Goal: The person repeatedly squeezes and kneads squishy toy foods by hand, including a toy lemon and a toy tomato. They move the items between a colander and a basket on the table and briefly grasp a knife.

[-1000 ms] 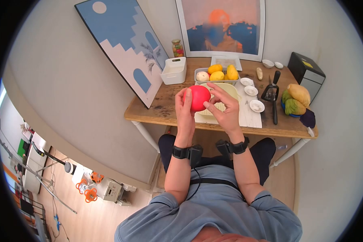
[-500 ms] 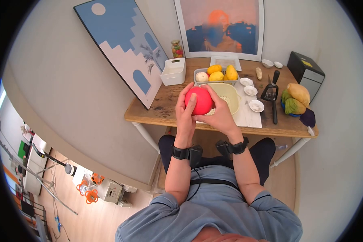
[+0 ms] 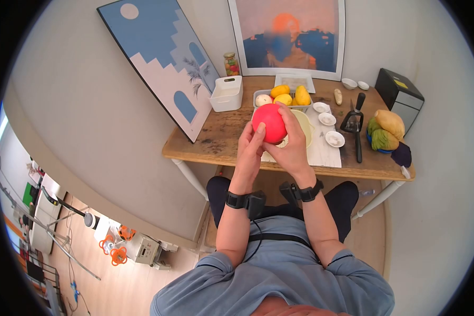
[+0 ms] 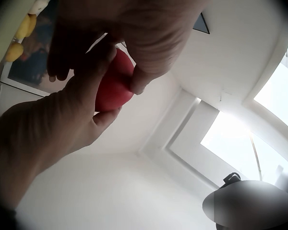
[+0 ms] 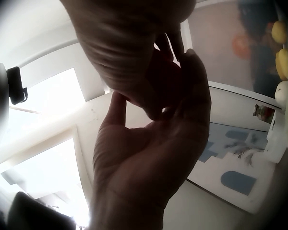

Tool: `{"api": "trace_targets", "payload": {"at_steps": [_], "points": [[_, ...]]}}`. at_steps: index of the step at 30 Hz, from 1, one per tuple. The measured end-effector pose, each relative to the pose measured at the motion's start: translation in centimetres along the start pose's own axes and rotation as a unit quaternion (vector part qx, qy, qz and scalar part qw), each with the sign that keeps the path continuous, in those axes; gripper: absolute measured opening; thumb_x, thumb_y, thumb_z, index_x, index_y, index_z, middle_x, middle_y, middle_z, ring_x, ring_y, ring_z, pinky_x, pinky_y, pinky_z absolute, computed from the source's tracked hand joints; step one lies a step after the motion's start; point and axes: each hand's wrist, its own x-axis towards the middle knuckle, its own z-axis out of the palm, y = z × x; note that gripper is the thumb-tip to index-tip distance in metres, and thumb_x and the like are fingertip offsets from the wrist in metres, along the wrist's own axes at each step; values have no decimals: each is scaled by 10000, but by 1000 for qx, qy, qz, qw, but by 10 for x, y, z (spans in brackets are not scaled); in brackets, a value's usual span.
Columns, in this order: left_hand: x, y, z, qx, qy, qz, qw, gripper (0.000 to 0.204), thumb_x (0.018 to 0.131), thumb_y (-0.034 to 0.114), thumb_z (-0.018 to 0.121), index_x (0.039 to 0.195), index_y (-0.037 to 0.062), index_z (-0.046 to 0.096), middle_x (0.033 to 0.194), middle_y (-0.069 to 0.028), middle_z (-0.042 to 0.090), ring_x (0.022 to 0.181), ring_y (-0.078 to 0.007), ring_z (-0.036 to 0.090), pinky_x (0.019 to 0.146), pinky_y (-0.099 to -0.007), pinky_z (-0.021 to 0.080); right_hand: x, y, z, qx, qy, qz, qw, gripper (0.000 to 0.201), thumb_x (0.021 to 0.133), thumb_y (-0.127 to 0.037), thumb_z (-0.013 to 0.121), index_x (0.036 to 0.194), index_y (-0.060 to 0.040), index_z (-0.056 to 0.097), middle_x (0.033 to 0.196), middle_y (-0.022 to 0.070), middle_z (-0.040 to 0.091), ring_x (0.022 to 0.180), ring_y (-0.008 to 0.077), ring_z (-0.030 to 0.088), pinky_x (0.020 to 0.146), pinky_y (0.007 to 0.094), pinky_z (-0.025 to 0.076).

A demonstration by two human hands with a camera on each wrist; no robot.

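Both hands hold a smooth red ball [image 3: 269,122] up over the near edge of the table. My left hand [image 3: 249,150] grips it from the left, its thumb lying up the near side. From the right, my right hand [image 3: 293,149] curls round it, fingers along the far right side. In the left wrist view, part of the ball [image 4: 116,86] shows between the two hands. The right wrist view has it in shadow, mostly covered by fingers. Behind and beneath the hands is a pale yellow colander [image 3: 304,126], partly hidden by them.
A grey basket [image 3: 300,109] of yellow fruit and a white round item stands behind the colander. Left of it are a white bin [image 3: 227,100] and a jar [image 3: 231,64]. To the right lie small white dishes [image 3: 335,139], black-handled tools [image 3: 358,145] and a blue bowl [image 3: 384,150] of vegetables.
The right hand, earlier with fingers spread beside the ball, has closed round it. Both hands have turned the ball and shifted it slightly right and away from the body.
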Motion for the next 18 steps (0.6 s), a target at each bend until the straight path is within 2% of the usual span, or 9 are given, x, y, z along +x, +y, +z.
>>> {"api": "trace_targets", "payload": {"at_steps": [2, 4, 5, 7, 11, 13, 14, 16, 18], "points": [[0, 1, -3, -15, -3, 11, 1000, 422, 952, 296, 564, 1268, 35, 464, 1227, -87, 537, 1094, -142, 551, 912, -297, 468, 0, -1, -1, 22, -5, -11, 1000, 694, 660, -123, 824, 1250, 21, 487, 1302, 207, 518, 1168, 343, 540, 956, 393, 461], [0, 4, -4, -46, 50, 49, 996, 421, 949, 266, 574, 1275, 31, 452, 1209, -96, 544, 1076, -162, 566, 905, -302, 481, -1, 1, -2, 68, 18, -30, 997, 588, 702, -143, 802, 1195, 29, 533, 1224, 200, 572, 1120, 330, 569, 932, 383, 464], [1, 5, -4, -46, 48, 48, 997, 421, 949, 266, 574, 1275, 31, 452, 1209, -96, 544, 1076, -162, 566, 905, -302, 481, -1, 2, -3, 67, 19, -31, 997, 588, 702, -143, 802, 1195, 29, 533, 1224, 200, 572, 1120, 330, 569, 932, 383, 464], [1, 6, -4, -51, 98, 104, 988, 446, 922, 219, 617, 1281, 25, 438, 1205, -108, 547, 1084, -182, 564, 925, -323, 476, -3, 4, -5, 73, 22, 9, 997, 475, 768, -182, 761, 1140, 41, 566, 1099, 179, 623, 1010, 289, 609, 869, 359, 481], [3, 1, -11, -45, 100, 112, 988, 508, 879, 181, 675, 1291, 22, 424, 1212, -115, 544, 1116, -192, 546, 952, -337, 458, -4, 3, -4, 119, 51, 43, 991, 418, 836, -202, 703, 1135, 56, 566, 1020, 155, 635, 894, 250, 623, 814, 336, 488], [2, 2, -10, -18, 83, 101, 991, 531, 844, 156, 709, 1282, 21, 440, 1228, -117, 536, 1147, -192, 525, 979, -341, 436, -3, 0, -6, 136, 37, 103, 985, 429, 884, -235, 650, 1162, 75, 549, 985, 154, 637, 838, 213, 620, 782, 311, 489], [1, 2, -9, -18, 83, 101, 991, 531, 844, 156, 709, 1282, 21, 440, 1228, -117, 536, 1147, -192, 525, 979, -341, 436, -3, 1, -8, 136, 37, 103, 985, 429, 884, -235, 650, 1162, 75, 549, 985, 154, 637, 838, 213, 620, 782, 311, 489], [-3, 9, 0, -1, 32, 101, 994, 557, 826, 131, 719, 1297, 16, 446, 1241, -115, 533, 1164, -195, 513, 998, -338, 419, -6, 5, -10, 138, -17, 165, 976, 481, 901, -281, 628, 1192, 89, 530, 973, 173, 645, 851, 206, 631, 761, 305, 492], [-3, 9, 2, 2, 23, 103, 994, 579, 822, 125, 721, 1317, 13, 442, 1254, -114, 528, 1171, -197, 510, 1005, -340, 412, -7, 7, -3, 174, -5, 156, 972, 526, 894, -313, 634, 1212, 90, 516, 973, 184, 648, 876, 210, 635, 759, 307, 496]]}}
